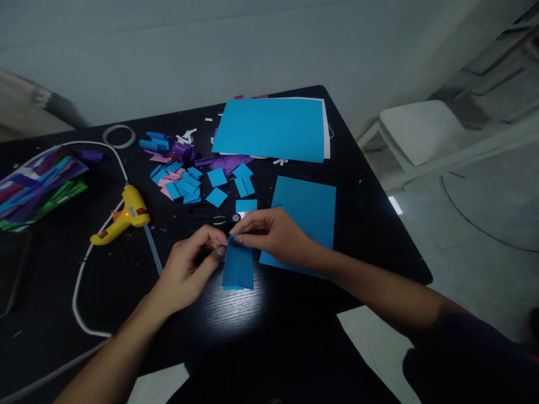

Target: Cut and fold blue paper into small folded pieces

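A folded strip of blue paper [238, 269] hangs between my hands, over the black table near its front. My left hand [191, 269] pinches its upper left edge between thumb and fingers. At the top of the strip, my right hand [275, 234] grips the paper, thumb below and fingers above. Scissors [219, 219] lie just behind my hands, partly covered. Beneath my right forearm is a larger blue sheet [305, 210]. Small cut blue pieces [217, 177] are scattered behind the scissors.
A yellow glue gun [128, 216] with a lit orange light and white cable lies at left. Beyond it sits a bundle of colored strips [40, 185]. Stacked blue and white sheets [272, 129] and a tape roll [119, 136] lie at the back. A white stool [421, 132] stands right.
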A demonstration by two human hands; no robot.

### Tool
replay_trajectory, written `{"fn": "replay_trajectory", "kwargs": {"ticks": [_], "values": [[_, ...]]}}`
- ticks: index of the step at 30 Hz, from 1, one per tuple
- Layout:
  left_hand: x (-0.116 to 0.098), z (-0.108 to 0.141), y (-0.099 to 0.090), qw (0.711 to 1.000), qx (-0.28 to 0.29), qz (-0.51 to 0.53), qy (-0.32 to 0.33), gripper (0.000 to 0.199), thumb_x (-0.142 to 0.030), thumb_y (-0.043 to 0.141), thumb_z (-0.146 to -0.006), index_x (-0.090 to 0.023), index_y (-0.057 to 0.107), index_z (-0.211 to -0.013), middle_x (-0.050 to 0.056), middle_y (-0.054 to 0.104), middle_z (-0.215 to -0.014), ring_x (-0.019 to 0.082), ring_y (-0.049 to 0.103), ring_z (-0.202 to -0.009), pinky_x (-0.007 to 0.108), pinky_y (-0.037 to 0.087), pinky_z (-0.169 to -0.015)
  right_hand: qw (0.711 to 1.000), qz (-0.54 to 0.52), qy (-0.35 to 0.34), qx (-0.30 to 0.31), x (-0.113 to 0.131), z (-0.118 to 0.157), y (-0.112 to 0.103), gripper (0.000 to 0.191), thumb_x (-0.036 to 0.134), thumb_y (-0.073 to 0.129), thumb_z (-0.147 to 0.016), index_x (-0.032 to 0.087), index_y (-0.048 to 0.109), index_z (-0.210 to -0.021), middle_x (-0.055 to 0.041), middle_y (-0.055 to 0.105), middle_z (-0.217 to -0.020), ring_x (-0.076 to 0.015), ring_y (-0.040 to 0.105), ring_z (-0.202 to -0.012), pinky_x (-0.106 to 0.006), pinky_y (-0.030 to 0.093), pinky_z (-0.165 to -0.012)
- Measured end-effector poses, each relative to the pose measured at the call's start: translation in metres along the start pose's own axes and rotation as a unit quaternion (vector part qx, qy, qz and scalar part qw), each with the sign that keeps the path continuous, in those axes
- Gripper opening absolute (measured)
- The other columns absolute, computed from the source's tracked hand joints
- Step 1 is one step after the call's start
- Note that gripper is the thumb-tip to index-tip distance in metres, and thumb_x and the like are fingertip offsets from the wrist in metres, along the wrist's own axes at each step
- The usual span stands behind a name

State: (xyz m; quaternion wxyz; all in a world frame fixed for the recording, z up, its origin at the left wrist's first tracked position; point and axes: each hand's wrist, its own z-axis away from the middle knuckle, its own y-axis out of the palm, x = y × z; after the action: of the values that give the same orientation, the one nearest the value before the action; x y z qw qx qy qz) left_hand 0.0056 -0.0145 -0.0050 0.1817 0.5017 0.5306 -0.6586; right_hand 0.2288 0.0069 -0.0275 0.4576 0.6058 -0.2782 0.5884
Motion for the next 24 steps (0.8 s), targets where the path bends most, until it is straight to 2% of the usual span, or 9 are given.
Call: {"fn": "replay_trajectory", "kwargs": {"ticks": [4, 11, 18, 24], "values": [[-0.0017, -0.001, 0.0043, 1.0, 0.014, 0.017, -0.016, 0.013, -0.028, 0.058, -0.102, -0.018, 0.065, -0.098, -0.001, 0.068, -0.075, 0.012, 0.063, -0.064, 0.021, 0.051, -0.059, 1.0, -0.012, 0.004, -0.005, -0.0008, -0.0006, 0.0005, 0.012, 0.028, 0.085, -0.083, 0.019, 0.081, -0.09, -0.0027, 0.08, -0.089, -0.017, 0.076, -0.087, -0.033, 0.061, -0.088], [0.0005, -0.0003, 0.0036, 1.0, 0.007, 0.023, -0.004, 0.009, -0.026, 0.064, -0.1, -0.019, 0.069, -0.099, -0.001, 0.07, -0.074, 0.013, 0.069, -0.066, 0.02, 0.055, -0.062, 0.999, 0.005, -0.016, -0.041, 0.0003, 0.0013, 0.0045, 0.023, 0.041, 0.089, -0.081, 0.02, 0.081, -0.087, -0.0034, 0.081, -0.09, -0.0196, 0.077, -0.088, -0.035, 0.062, -0.087], [-0.0018, -0.0006, 0.0047, 1.0, -0.014, 0.007, 0.011, 0.009, -0.025, 0.067, -0.097, -0.018, 0.07, -0.093, -0.001, 0.07, -0.072, 0.013, 0.07, -0.064, 0.021, 0.056, -0.062, 0.997, 0.044, -0.046, -0.049, -0.0002, 0.0039, 0.007, 0.012, 0.033, 0.084, -0.087, 0.021, 0.082, -0.087, -0.0027, 0.08, -0.089, -0.0179, 0.075, -0.085, -0.031, 0.058, -0.081], [-0.0038, -0.0025, 0.004, 0.999, -0.03, 0.003, 0.021, 0.012, -0.027, 0.068, -0.096, -0.018, 0.07, -0.088, -0.002, 0.071, -0.068, 0.011, 0.066, -0.058, 0.018, 0.054, -0.057, 0.995, 0.067, -0.056, -0.053, -0.0002, 0.0042, 0.0082, 0.014, 0.036, 0.084, -0.088, 0.022, 0.081, -0.089, -0.0027, 0.079, -0.09, -0.0179, 0.074, -0.085, -0.031, 0.058, -0.079]]}}
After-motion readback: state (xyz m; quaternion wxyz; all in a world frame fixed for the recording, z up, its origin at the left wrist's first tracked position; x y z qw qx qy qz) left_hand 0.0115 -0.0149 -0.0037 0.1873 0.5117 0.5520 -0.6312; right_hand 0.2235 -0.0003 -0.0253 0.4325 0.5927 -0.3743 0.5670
